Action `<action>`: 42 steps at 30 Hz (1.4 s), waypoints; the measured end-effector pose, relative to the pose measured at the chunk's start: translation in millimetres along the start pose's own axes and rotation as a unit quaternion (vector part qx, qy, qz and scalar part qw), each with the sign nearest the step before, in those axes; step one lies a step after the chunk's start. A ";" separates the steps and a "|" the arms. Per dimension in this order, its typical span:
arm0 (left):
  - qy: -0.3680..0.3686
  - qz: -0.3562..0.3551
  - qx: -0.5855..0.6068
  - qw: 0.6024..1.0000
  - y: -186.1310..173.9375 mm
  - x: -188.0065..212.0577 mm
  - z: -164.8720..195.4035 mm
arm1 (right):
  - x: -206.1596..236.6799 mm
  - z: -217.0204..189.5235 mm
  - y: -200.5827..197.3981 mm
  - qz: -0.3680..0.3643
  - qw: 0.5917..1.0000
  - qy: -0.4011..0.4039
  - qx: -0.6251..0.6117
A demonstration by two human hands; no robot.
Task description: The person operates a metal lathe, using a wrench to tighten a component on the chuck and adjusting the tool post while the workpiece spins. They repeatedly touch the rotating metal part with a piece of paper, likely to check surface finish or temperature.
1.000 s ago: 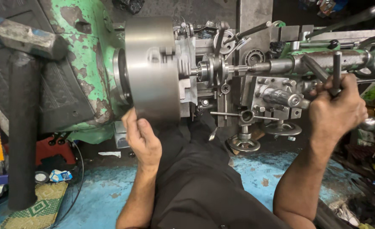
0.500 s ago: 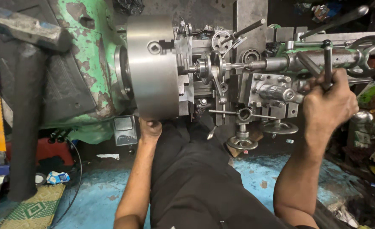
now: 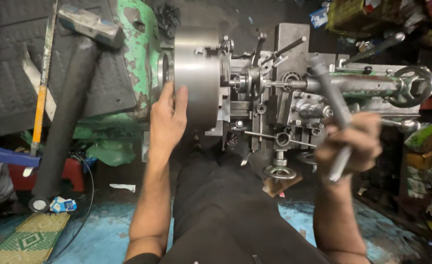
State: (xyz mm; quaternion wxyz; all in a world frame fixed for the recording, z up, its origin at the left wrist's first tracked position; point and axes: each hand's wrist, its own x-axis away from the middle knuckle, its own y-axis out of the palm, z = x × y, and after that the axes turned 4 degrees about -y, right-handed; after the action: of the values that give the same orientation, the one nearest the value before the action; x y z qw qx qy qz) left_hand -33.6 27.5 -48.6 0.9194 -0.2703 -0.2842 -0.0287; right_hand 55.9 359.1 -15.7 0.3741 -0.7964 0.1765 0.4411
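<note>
Left hand (image 3: pixel 168 120) lies spread, palm flat against the large round grey steel lathe chuck (image 3: pixel 196 78). Right hand (image 3: pixel 348 144) is wrapped tight around a long grey metal wrench (image 3: pixel 334 110), blurred, near the tailstock handwheel (image 3: pixel 412 85).

The worn blue-painted floor (image 3: pixel 103 230) carries a green-and-yellow woven mat (image 3: pixel 22 237) at its left corner, a small blue-white packet (image 3: pixel 62 204), a scrap of white paper (image 3: pixel 123 187) and a red box (image 3: pixel 71 173).

Bare forearms; black trousers, perhaps a black sleeve edge.
</note>
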 end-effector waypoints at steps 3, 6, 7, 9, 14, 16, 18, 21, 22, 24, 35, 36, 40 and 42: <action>0.282 0.040 0.198 0.938 0.0 -1.6 1.2 | -6.8 -46.5 19.6 -0.092 0.982 0.031 -0.161; 0.368 0.065 0.203 0.905 5.6 -11.2 -8.8 | -19.0 -77.3 41.2 -0.190 0.959 0.057 -0.200; 0.378 0.086 0.196 0.901 11.5 -16.2 -10.4 | -23.6 -84.1 49.8 -0.204 0.962 0.043 -0.174; 0.400 0.126 0.180 0.890 22.8 -26.6 -11.2 | -33.1 -93.3 65.0 -0.226 0.967 0.014 -0.120; 0.358 0.113 0.225 0.899 30.8 -41.4 -11.8 | -59.9 -102.3 86.2 -0.288 0.956 0.058 -0.020; 0.355 0.114 0.223 0.901 28.5 -41.6 -10.8 | -71.4 -109.7 89.9 -0.324 0.941 0.102 0.000; 0.346 0.107 0.239 0.901 25.7 -36.2 -9.2 | -84.4 -120.3 89.1 -0.363 0.918 0.158 -0.005; 0.323 0.111 0.250 0.906 18.8 -18.8 -6.7 | -103.9 -136.2 93.4 -0.440 0.886 0.146 0.005; 0.368 0.133 0.272 0.879 15.6 -11.1 -5.6 | -110.1 -139.0 97.0 -0.473 0.872 0.126 -0.005; 0.453 0.176 0.314 0.816 9.0 11.9 -5.6 | -120.4 -140.4 105.9 -0.540 0.837 0.085 -0.025; 0.487 0.096 0.420 0.760 -25.1 39.7 11.8 | -59.5 -90.4 73.8 -0.607 0.737 0.079 -0.286; 0.485 0.095 0.419 0.762 -25.2 43.0 12.3 | -44.4 -81.0 70.1 -0.647 0.693 0.100 -0.301; 0.525 0.052 0.385 0.757 -34.8 54.0 9.8 | 20.1 -64.1 58.3 -0.669 0.661 0.093 -0.327; 0.546 0.000 0.400 0.736 -40.8 49.2 10.3 | 44.6 -59.9 58.3 -0.646 0.678 0.041 -0.348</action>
State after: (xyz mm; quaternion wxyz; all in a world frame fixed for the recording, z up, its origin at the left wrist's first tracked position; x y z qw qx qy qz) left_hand -6.0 2.9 4.6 0.9401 0.1847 0.2811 -0.0554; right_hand 78.9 278.0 -58.7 0.2542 -0.8026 -0.5327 0.0863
